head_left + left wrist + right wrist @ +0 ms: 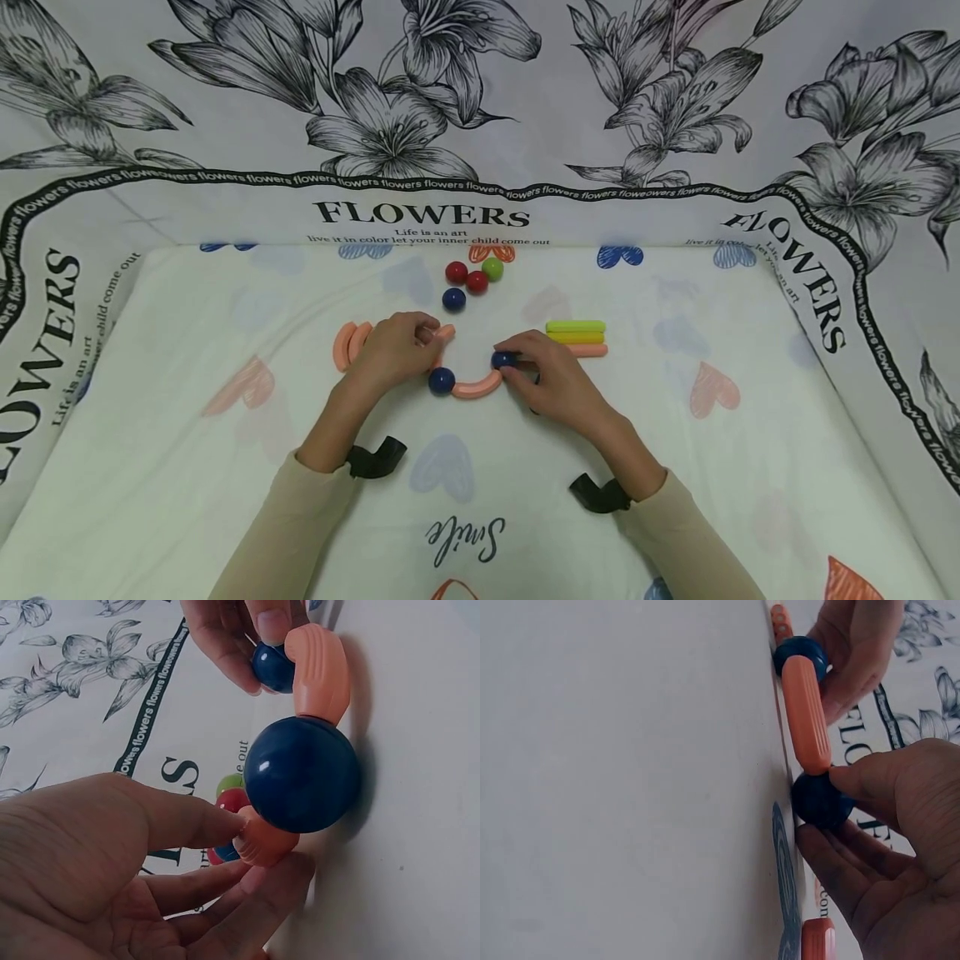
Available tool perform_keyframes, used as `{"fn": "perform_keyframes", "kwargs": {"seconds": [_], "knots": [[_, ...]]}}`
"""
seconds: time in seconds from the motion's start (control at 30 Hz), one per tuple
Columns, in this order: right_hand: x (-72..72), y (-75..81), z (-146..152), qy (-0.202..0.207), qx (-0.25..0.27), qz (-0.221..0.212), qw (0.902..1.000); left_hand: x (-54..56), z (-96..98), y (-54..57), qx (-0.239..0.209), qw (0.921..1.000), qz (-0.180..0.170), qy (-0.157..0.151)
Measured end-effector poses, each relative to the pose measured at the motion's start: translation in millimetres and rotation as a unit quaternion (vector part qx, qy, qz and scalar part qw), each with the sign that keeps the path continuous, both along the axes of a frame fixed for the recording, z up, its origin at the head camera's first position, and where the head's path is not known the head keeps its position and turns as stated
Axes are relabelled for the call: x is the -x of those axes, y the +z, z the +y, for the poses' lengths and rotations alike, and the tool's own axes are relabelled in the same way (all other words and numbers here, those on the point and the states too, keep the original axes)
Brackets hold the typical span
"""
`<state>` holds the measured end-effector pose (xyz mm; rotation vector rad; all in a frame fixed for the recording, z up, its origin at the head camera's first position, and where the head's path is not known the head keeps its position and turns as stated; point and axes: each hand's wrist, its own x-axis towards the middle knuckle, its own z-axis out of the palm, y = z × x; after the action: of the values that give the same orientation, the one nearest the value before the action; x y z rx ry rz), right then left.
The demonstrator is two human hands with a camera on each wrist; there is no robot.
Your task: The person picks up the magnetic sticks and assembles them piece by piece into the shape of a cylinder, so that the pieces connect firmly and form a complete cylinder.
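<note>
A curved orange rod [477,389] lies in the middle of the cloth with a blue ball [442,381] at its left end. Another curved orange rod [446,332] runs up from that ball, and my left hand [396,348] pinches it between thumb and fingers. At the right end of the lower rod, my right hand [557,382] grips a second blue ball [501,360]. In the right wrist view this held ball [821,801] meets the rod's end, with the thumb on one side and fingers on the other.
Beyond the hands sit two red balls [456,272], a green ball [492,268] and a blue ball [453,300]. More curved orange rods [345,347] lie beside the left hand. Straight green [575,326], yellow [575,337] and orange rods [592,351] lie behind the right hand.
</note>
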<state>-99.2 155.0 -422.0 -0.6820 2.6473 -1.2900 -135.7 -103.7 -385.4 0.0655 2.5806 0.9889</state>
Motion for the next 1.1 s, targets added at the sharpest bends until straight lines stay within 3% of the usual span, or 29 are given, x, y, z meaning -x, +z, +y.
{"fn": "perform_keyframes", "kwargs": {"seconds": [0.23, 0.83, 1.1], "knots": [[-1.0, 0.8, 0.8, -0.006, -0.005, 0.002, 1.0, -0.1, 2.9, -1.9, 0.0, 0.9999, 0.012, 0.006], [0.8, 2.9, 3.7, 0.003, -0.02, 0.0, 0.9998, 1.3, 2.2, -1.3, 0.002, 0.9993, -0.036, 0.009], [1.8, 2.0, 6.7, 0.009, -0.013, -0.016, 0.9997, 1.3, 4.1, -2.5, -0.003, 0.9993, -0.035, 0.014]]}}
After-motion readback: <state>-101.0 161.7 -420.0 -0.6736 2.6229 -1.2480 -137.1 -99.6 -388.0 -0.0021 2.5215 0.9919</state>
